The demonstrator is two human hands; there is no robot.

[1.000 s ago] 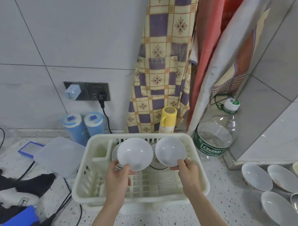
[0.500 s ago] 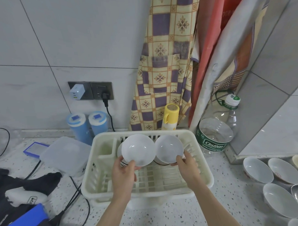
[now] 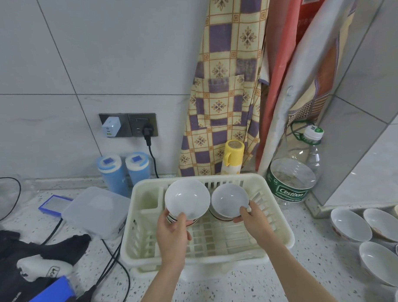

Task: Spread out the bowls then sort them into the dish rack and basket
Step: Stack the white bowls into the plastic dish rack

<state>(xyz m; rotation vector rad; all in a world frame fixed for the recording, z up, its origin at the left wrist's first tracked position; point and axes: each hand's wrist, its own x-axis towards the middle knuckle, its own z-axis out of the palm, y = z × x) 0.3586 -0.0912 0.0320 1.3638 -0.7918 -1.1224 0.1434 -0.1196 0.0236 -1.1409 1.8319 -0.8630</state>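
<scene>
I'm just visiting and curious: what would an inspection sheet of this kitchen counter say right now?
Surface: speckled countertop.
Job's things: white dish rack; two white bowls held tilted over its back, left bowl, right bowl, more bowls behind them; loose bowls on the counter at right.
Clutter: plastic container, two blue canisters, yellow bottle, clear water jug, dark cloth.
Hands: left hand grips the left bowl; right hand grips the right bowl.
Cables: black cables beside the rack; plug in the wall socket.
Surroundings: grey tiled wall, checked apron hanging.
</scene>
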